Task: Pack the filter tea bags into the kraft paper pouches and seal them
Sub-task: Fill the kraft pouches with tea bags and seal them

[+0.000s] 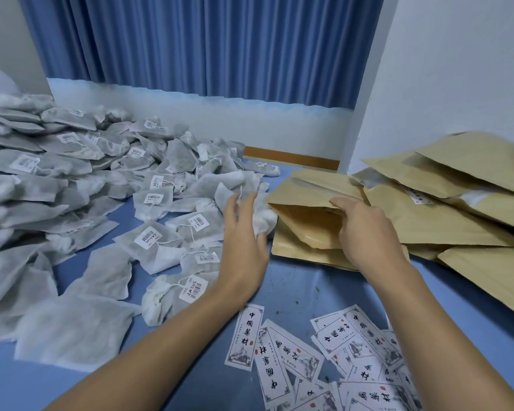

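Nearest, printed label cards (324,351) lie scattered on the blue bench (294,280), nearer than the open kraft paper pouch (306,223). The right hand (365,229) pinches the pouch's upper lip in its fingers, likely to hold the mouth open. The left hand (244,232) curls its fingers round a filter tea bag (264,221) at the mouth's left edge. Bare bench lies between pouch and cards. Left of the pouch sprawls the tea bag heap (72,179); to its right are stacked pouches (457,203).

Both bare forearms reach forward from the lower edge and draw closer toward the hands. The left hand (244,232), back turned up, curls its fingers and thumb round a tea bag (267,218). The right hand (368,232), also back up, grips the upper lip of a pouch (307,222), one digit lying along its edge.
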Available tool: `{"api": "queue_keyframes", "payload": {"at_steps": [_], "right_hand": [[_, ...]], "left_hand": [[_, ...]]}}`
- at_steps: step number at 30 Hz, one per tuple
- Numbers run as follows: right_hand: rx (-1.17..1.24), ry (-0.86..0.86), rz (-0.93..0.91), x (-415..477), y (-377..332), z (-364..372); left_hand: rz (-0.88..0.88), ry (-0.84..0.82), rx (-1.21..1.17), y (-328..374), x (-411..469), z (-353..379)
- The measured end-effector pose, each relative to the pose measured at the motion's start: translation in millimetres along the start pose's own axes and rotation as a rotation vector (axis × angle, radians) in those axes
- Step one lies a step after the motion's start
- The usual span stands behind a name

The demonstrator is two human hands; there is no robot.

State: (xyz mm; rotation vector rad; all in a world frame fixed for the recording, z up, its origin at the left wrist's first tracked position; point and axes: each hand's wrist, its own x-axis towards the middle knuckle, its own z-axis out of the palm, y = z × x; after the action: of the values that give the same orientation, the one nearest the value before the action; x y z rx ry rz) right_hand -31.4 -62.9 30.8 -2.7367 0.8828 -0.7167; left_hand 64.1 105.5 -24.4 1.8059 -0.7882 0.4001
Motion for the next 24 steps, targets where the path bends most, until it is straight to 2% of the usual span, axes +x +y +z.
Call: {"api": "queue_keyframes", "payload": {"at_steps": [2,3,6,8,11,13,14,16,17,19,20,22,24], "right_hand": [[0.004,-0.01,0.013,-1,0,0],[0.007,-0.015,0.022,-1,0,0],[-0.002,-0.025,0.038,-2,1,0],[-0.002,-0.03,0.045,-1,4,1],[0.032,-0.022,0.053,0,6,4],[0.054,-0.03,0.061,1,7,5],[0.064,-0.036,0.062,2,8,4],[0.077,-0.043,0.058,3,8,2],[0.079,-0.046,0.051,2,8,0],[0.099,-0.049,0.029,3,7,-5],[0.119,-0.048,0.018,2,7,-7],[0.169,-0.04,0.012,2,6,-9],[0.2,-0.054,0.008,1,3,-8]], "left_hand": [[0.127,0.142,-0.099,9,-7,5],[0.134,0.143,-0.135,11,-12,7],[0.1,-0.094,-0.059,8,-30,16],[0.064,-0.193,0.008,0,-35,19],[0.013,-0.171,0.061,-1,-33,16],[-0.017,-0.056,0.004,3,-33,9],[0.036,0.021,-0.069,6,-30,5],[0.353,0.125,-0.2,12,-24,-3],[0.534,0.119,-0.22,15,-20,-4],[0.787,0.038,-0.121,18,-12,-3],[0.819,-0.015,-0.025,20,-11,-1],[0.743,-0.234,0.188,26,-11,12],[0.508,-0.509,0.448,33,0,36]]}}
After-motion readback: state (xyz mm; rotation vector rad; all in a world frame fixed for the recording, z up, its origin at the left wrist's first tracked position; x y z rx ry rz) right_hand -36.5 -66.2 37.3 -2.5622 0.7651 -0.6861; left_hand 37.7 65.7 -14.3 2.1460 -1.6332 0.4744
